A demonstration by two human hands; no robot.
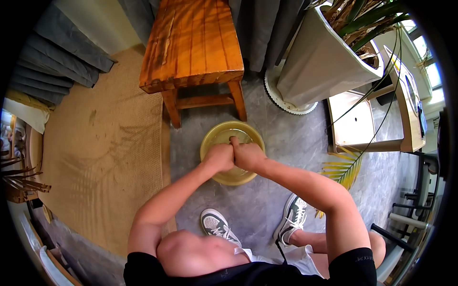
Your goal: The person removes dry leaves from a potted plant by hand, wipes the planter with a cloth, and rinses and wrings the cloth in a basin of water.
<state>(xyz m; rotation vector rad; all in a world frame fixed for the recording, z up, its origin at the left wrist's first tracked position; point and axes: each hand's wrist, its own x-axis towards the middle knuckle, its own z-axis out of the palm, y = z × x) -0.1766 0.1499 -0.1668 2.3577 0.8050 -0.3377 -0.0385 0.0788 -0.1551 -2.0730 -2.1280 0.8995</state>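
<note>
A round yellow-green basin (208,139) stands on the grey floor in front of my feet, with what looks like clear water inside. Over it, my left hand (220,158) and my right hand (249,155) are pressed against each other, both with curled fingers. One digit of the right hand points up toward the far rim. Whatever the two fists may hold is hidden between and beneath them.
Beyond the basin is an orange-brown wooden stool (195,43). A tall white planter (317,62) stands on a saucer (286,97) at the back right, its leaves hanging over the floor. A woven mat (105,157) lies left. My shoes (217,223) flank the basin's near side.
</note>
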